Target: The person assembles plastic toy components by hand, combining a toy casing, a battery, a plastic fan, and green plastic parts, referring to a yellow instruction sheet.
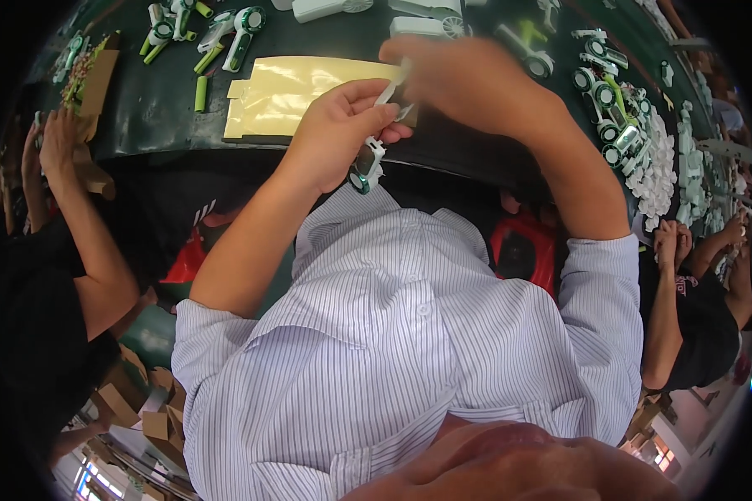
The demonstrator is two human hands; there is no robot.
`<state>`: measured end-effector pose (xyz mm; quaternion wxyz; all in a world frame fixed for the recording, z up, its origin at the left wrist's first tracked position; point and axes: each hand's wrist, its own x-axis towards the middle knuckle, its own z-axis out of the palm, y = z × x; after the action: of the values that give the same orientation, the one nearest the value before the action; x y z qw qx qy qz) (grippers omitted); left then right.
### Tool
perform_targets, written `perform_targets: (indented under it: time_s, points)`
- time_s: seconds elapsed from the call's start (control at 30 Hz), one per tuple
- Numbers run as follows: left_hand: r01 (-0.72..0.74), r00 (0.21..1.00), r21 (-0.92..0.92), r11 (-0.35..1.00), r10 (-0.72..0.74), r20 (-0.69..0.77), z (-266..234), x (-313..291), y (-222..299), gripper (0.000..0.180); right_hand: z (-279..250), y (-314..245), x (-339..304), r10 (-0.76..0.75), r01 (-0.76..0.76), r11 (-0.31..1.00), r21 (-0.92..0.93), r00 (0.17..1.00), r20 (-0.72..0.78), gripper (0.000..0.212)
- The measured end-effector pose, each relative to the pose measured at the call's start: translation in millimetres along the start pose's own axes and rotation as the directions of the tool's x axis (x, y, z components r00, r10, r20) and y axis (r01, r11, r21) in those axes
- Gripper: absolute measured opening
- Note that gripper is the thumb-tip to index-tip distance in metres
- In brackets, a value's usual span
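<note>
My left hand (347, 121) is closed around a small white handheld fan unit (368, 171) just past the table's near edge. Its round end with a green ring hangs below my fingers, and a white strip-like part sticks up above my thumb. Close beside it, on the right, is my right hand (468, 83), smeared by motion. Its fingers are too blurred to show whether they grip anything. Behind both hands lies a glossy yellow sheet (297, 88) on the dark green table (163, 104).
White fan units with green rings (246, 25) and a green battery-like cylinder (200, 93) lie at the far left. White housings (430, 25) lie at the back. More fan units (606, 92) and small white parts (656, 167) are heaped right. Co-workers' hands (56, 146) are at both sides.
</note>
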<state>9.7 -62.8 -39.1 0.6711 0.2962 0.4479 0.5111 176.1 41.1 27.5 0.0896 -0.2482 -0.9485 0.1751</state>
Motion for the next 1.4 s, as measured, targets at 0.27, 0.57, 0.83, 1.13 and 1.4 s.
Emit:
perform_targets:
  time_s: [0.27,0.57,0.83,1.13,1.4]
  points:
    - [-0.074,0.993,0.055,0.996,0.079,-0.092,14.6,0.4,-6.4,0.037,-11.3,-17.9,18.7,-0.035,0.062,0.934,-0.353,0.996,0.082,0.020]
    - [-0.155,0.979,0.148,0.977,0.172,-0.109,19.9,-3.3,-11.7,0.033,-2.8,-17.9,26.1,0.036,-0.007,0.914,-0.407,0.997,0.063,0.025]
    - [-0.053,0.997,0.075,0.996,0.057,-0.046,8.1,6.0,-5.4,0.036,1.9,4.3,13.7,0.015,-0.034,0.960,-0.279,0.997,-0.073,0.035]
    - [-0.093,0.995,-0.093,0.991,0.096,0.024,11.7,-2.5,-1.1,0.047,-37.6,-12.1,-58.5,0.410,-0.222,0.622,0.751,0.909,-0.071,0.022]
    - [0.098,0.942,-0.424,0.900,0.054,0.332,41.8,-30.3,50.2,0.041,50.0,-40.2,-89.2,-0.060,-0.318,-0.767,0.557,0.900,0.431,0.049]
